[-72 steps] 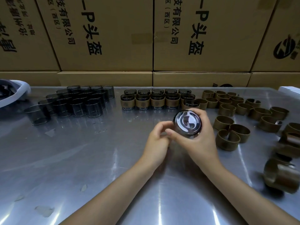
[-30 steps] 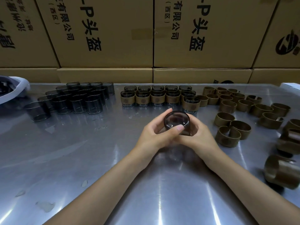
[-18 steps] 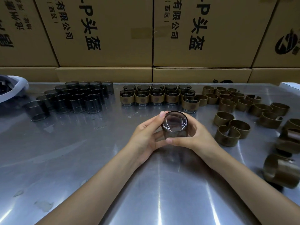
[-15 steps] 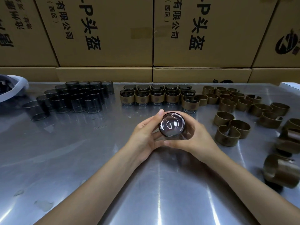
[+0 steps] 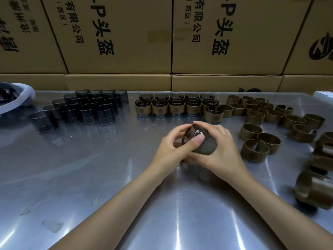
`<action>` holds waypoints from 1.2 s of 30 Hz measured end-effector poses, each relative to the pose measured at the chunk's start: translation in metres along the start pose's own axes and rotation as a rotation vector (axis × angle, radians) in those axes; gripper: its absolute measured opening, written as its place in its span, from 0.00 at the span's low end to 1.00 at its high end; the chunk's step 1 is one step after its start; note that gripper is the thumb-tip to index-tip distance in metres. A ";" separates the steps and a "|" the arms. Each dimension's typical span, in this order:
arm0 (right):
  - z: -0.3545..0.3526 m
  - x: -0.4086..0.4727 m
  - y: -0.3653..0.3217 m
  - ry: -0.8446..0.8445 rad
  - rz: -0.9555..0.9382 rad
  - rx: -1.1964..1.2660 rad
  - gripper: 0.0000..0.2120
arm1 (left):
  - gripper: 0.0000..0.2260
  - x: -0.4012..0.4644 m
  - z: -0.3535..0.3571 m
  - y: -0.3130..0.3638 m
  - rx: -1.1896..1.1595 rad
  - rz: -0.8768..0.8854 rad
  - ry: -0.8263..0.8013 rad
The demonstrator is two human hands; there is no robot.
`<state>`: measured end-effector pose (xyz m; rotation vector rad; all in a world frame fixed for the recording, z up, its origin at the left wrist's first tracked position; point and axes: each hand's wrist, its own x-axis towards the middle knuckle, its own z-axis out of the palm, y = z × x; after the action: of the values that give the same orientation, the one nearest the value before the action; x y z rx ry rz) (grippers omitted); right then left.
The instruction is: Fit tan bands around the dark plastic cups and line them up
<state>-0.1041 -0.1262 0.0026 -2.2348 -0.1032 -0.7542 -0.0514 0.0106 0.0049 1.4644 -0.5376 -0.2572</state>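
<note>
Both hands hold one dark plastic cup [image 5: 193, 135] over the middle of the steel table, tilted on its side with its end turned to the left. A tan band [image 5: 205, 146] sits around it under my right hand [image 5: 220, 148]. My left hand [image 5: 173, 150] grips the cup's left end, thumb across its edge. Bare dark cups [image 5: 86, 109] cluster at the back left. Banded cups [image 5: 177, 107] stand in rows at the back centre. Loose tan bands [image 5: 257, 147] lie scattered to the right.
The steel table [image 5: 90, 177] carries a few small scraps near its front left. Stacked cardboard boxes [image 5: 117, 42] wall off the back edge. A white and dark object [image 5: 16, 98] sits at the far left, and a white edge [image 5: 324, 95] shows at the far right.
The cup has turned from facing me with its round end to lying sideways, end to the left. My left thumb has moved over its edge. Both hands stayed at the table's middle.
</note>
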 end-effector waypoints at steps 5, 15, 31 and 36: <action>-0.001 0.003 -0.006 0.002 0.216 0.434 0.42 | 0.29 0.001 -0.006 0.003 -0.173 -0.122 -0.017; -0.006 0.009 0.008 -0.128 0.495 0.714 0.22 | 0.28 0.007 -0.011 -0.007 -0.150 -0.048 -0.077; -0.004 0.009 0.017 -0.207 0.445 0.846 0.29 | 0.20 0.010 -0.020 -0.008 -0.081 -0.037 0.050; 0.000 0.013 0.015 -0.216 0.531 0.777 0.29 | 0.25 0.010 -0.030 -0.006 -0.206 -0.002 -0.098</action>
<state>-0.0890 -0.1391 0.0002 -1.4815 0.0830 -0.1286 -0.0270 0.0317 0.0003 1.2569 -0.5716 -0.3765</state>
